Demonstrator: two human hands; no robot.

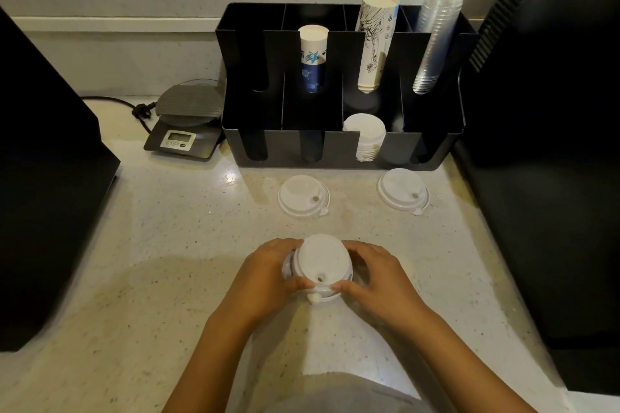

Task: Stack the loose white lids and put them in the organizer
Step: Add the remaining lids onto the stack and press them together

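Near on the counter (pixel 167 245), both hands, left (pixel 268 273) and right (pixel 375 275), curl closed around the small lid stack (pixel 320 261), which looks light, thin, slippery plastic, best pinched by its rims.

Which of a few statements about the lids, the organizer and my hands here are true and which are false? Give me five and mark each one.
1. Both hands hold the stack of white lids: left hand, right hand. True.
2. Three loose lids lie alone on the counter. False: two do, the left loose lid and the right loose lid.
3. The organizer already holds white lids in a front slot. True.
4. The scale stands right of the organizer. False: it stands to its left.
5. The two loose lids touch each other. False: they lie apart, with bare counter between them.
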